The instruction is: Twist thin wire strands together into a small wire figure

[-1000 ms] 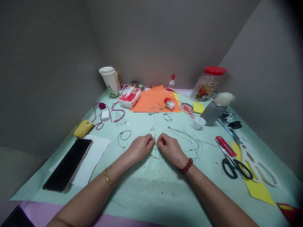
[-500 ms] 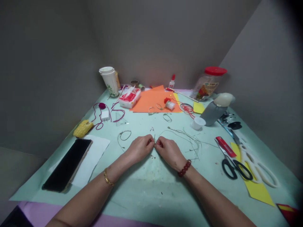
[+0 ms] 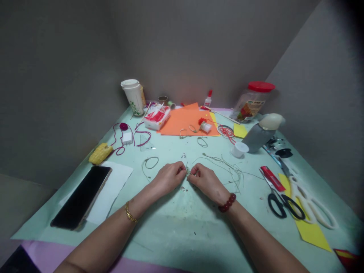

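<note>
My left hand (image 3: pixel 170 176) and my right hand (image 3: pixel 207 182) meet over the middle of the table. Both are closed in a pinch on a thin greenish cord (image 3: pixel 187 171), whose fine end sticks up between the fingertips. Its shape is mostly hidden by the fingers. Left of my left hand lies a looped green cord (image 3: pixel 151 163). Beyond my right hand, loose cord strands (image 3: pixel 227 165) spread across the surface. Tiny bits (image 3: pixel 183 189) lie just below the fingertips.
Black-handled scissors (image 3: pixel 277 205), white-handled scissors (image 3: pixel 320 210) and a red utility knife (image 3: pixel 273 178) lie at the right. A phone (image 3: pixel 82 199) is at the left. Behind are orange paper (image 3: pixel 182 119), a tissue pack (image 3: pixel 156 118), a cup (image 3: pixel 133 98), a grey bottle (image 3: pixel 258 136) and a jar (image 3: pixel 250 104).
My right hand has shifted slightly right, so the gap between the fingertips is wider and more of the cord shows. My left hand has barely moved. The view has shifted a little.
</note>
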`<state>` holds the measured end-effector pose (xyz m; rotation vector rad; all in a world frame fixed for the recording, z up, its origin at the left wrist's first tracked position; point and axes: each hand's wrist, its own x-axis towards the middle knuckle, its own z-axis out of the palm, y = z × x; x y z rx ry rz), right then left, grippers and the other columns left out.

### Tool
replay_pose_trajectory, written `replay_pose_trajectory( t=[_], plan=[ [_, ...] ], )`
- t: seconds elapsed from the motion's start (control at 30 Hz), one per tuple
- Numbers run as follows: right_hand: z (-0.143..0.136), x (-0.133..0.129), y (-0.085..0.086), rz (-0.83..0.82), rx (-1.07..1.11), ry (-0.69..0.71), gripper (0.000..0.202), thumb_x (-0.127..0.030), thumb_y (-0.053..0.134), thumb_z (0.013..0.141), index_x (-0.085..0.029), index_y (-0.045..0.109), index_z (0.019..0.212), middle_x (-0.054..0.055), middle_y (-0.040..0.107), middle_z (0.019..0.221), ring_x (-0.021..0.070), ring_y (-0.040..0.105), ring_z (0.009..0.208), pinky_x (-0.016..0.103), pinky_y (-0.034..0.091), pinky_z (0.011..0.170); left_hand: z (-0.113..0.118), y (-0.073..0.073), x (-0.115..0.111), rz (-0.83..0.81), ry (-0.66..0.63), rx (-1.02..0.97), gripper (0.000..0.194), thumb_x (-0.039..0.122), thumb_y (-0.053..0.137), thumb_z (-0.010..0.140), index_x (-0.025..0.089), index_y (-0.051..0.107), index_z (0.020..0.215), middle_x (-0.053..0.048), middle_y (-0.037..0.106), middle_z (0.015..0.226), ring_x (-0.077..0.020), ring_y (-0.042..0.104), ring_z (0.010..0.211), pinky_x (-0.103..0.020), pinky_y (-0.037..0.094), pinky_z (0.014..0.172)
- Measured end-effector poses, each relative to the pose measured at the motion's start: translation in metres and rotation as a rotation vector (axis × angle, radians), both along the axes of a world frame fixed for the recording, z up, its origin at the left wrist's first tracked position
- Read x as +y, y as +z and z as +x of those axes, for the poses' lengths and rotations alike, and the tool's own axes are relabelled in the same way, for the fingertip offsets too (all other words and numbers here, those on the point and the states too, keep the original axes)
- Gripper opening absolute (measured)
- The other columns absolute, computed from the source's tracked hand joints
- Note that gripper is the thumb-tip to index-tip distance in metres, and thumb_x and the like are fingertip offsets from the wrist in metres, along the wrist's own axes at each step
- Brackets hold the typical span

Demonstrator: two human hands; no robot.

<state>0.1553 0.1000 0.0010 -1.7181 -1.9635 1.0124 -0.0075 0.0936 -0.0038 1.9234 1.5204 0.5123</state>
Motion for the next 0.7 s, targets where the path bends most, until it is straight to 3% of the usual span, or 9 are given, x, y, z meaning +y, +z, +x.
replay_pose_trajectory(
  t=[0.13,0.3,0.53,0.7],
  plan=[
    [0.004,-0.001,0.001,-0.122,0.043,0.104,0.013,-0.020,0.052,0.070,-0.017,0.051,0.058,-0.001,0.053,0.055,0.0100,0.043,0.053,0.023,0.029,0.052,-0.001,0.000,0.000,0.012,-0.013,-0.019,0.020,0.026,0.043,0.084,0.018,0.061,0.080,0.000,0.060,0.068,-0.0134,0.049,0.062,-0.024,0.030,0.057],
    [0.014,0.003,-0.002,-0.298,0.241,0.151,0.013,-0.023,0.051,0.072,-0.017,0.051,0.060,-0.004,0.047,0.051,0.0066,0.033,0.044,0.022,0.026,0.047,-0.001,0.000,0.000,0.016,-0.010,-0.022,0.020,0.026,0.043,0.084,0.019,0.061,0.080,0.000,0.060,0.067,-0.0134,0.048,0.061,-0.025,0.030,0.056],
    [0.006,0.003,0.000,0.016,-0.029,0.020,0.010,-0.026,0.056,0.071,-0.018,0.053,0.065,-0.001,0.055,0.060,0.0117,0.044,0.057,0.023,0.029,0.053,0.001,-0.001,-0.001,0.015,-0.008,-0.025,0.019,0.026,0.043,0.083,0.019,0.060,0.078,0.000,0.060,0.068,-0.0138,0.050,0.062,-0.025,0.030,0.057],
    [-0.004,0.001,-0.006,0.117,-0.128,0.016,0.011,-0.021,0.053,0.073,-0.019,0.052,0.063,0.000,0.055,0.059,0.0128,0.045,0.058,0.024,0.029,0.056,0.001,-0.003,0.000,0.013,-0.008,-0.023,0.019,0.027,0.043,0.084,0.019,0.060,0.078,0.000,0.060,0.067,-0.0139,0.050,0.063,-0.025,0.031,0.058]
  ],
)
